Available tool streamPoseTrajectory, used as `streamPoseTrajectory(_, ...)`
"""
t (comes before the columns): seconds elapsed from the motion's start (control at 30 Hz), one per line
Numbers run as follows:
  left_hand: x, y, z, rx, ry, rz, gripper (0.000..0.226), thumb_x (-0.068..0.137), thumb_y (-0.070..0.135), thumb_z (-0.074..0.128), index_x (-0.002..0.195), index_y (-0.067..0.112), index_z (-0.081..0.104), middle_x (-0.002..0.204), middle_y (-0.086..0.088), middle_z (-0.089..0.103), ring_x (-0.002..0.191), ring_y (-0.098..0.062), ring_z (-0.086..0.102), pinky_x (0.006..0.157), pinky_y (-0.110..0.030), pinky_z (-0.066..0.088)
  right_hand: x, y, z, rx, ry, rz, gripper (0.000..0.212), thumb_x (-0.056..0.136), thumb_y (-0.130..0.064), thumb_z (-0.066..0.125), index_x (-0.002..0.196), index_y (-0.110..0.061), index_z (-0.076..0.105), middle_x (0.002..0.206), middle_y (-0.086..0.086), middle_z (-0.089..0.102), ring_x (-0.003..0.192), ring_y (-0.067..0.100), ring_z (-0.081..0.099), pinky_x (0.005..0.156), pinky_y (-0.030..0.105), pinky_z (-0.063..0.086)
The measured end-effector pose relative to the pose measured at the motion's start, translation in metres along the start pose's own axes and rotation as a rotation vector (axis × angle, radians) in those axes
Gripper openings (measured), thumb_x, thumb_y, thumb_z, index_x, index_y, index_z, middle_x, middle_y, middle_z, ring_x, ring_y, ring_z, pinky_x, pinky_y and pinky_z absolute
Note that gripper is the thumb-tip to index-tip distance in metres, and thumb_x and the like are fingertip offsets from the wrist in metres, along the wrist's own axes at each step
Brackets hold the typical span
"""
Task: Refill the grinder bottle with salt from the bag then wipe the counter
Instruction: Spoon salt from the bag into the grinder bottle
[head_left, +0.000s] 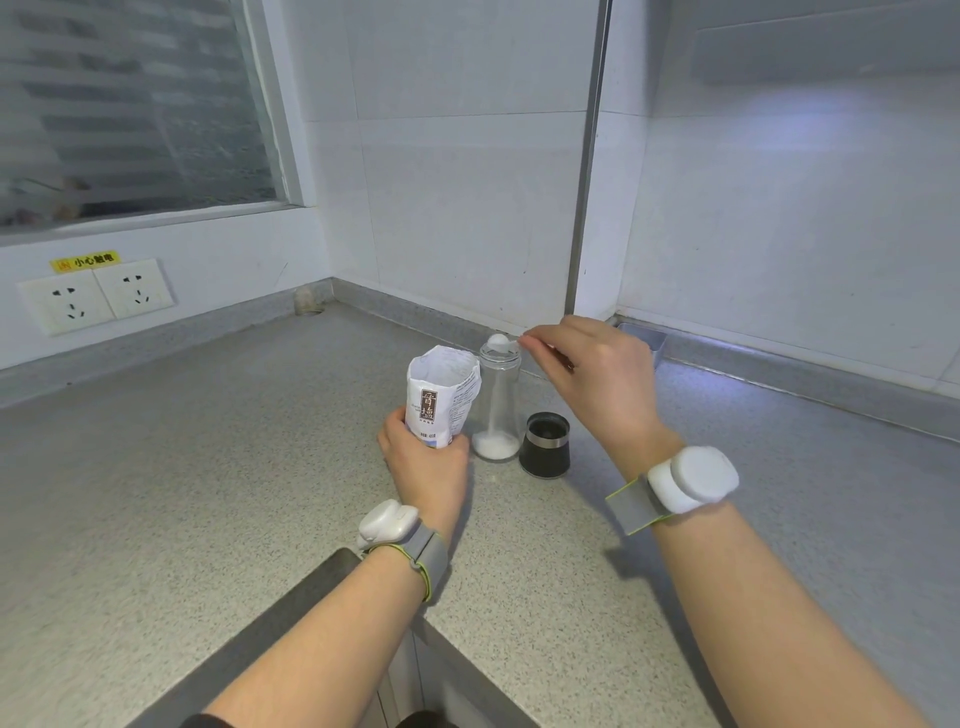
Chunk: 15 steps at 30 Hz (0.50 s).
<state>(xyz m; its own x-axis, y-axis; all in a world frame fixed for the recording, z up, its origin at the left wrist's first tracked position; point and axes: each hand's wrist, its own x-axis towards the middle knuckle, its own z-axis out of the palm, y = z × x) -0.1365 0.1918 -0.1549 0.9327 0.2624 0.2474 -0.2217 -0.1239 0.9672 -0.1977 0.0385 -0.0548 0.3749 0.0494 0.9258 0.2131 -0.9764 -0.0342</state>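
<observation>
A clear glass grinder bottle (497, 405) stands upright on the speckled counter (208, 467), its top off, with a low layer of white salt at the bottom. A thin stream of salt falls inside it. My right hand (592, 374) pinches a small spoon (500, 341) heaped with salt right over the bottle's mouth. To the left of the bottle, touching it or nearly so, my left hand (423, 457) grips the lower part of the open white salt bag (442, 397), which stands upright. The black grinder cap (545, 444) stands on the counter just right of the bottle.
The counter runs into a tiled wall corner behind the bottle. A small grey container (644, 340) sits by the wall behind my right hand. Two wall sockets (96, 301) are at the left under a window. The counter's front edge drops away near my left forearm.
</observation>
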Motion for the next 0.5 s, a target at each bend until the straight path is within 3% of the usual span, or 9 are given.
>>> streamPoseTrajectory(0.13,-0.001,0.002,-0.001,-0.031,0.017,0.021,0.052,0.066,-0.001,0.073,0.112,0.006,0.052,0.114,-0.013,0.051,0.094,-0.030,0.059,0.082,-0.043,0.053,0.002,-0.006,-0.001,0.133,0.145,0.070,0.019,0.095,-0.030,0.066,0.086,-0.017,0.078,0.062,-0.003,0.061,0.056,0.012,0.052,0.048,0.031,0.045)
streamPoseTrajectory(0.2,-0.002,0.003,-0.001,-0.050,0.022,0.033,0.053,0.066,-0.002,0.072,0.113,0.007,0.052,0.115,-0.013,0.050,0.093,-0.029,0.060,0.082,-0.045,0.053,0.003,-0.012,0.000,0.250,0.139,0.080,0.018,0.093,-0.028,0.068,0.085,-0.016,0.077,0.062,-0.002,0.062,0.054,0.012,0.050,0.049,0.031,0.044)
streamPoseTrajectory(0.3,-0.003,0.005,-0.002,-0.068,0.033,0.069,0.054,0.066,-0.005,0.071,0.115,0.005,0.052,0.116,-0.013,0.049,0.093,-0.029,0.060,0.084,-0.048,0.053,0.002,-0.022,0.001,0.296,0.012,0.047,0.015,0.091,-0.028,0.071,0.083,-0.017,0.077,0.065,-0.005,0.065,0.056,0.007,0.049,0.050,0.030,0.045)
streamPoseTrajectory(0.37,-0.004,0.005,-0.002,-0.070,0.036,0.108,0.056,0.066,-0.007,0.070,0.117,0.006,0.051,0.118,-0.011,0.047,0.095,-0.027,0.058,0.084,-0.044,0.052,-0.001,-0.028,0.002,0.210,-0.088,-0.010,0.015,0.091,-0.031,0.070,0.083,-0.020,0.077,0.068,-0.007,0.068,0.059,0.010,0.059,0.051,0.030,0.048)
streamPoseTrajectory(0.5,-0.008,0.007,-0.002,-0.071,-0.001,0.274,0.056,0.069,-0.002,0.074,0.119,0.011,0.052,0.119,-0.003,0.043,0.098,-0.014,0.055,0.081,-0.017,0.045,-0.005,-0.032,0.010,-0.017,-0.442,-0.012,0.030,0.098,-0.046,0.051,0.092,-0.027,0.072,0.085,-0.007,0.072,0.082,0.021,0.068,0.056,0.032,0.047)
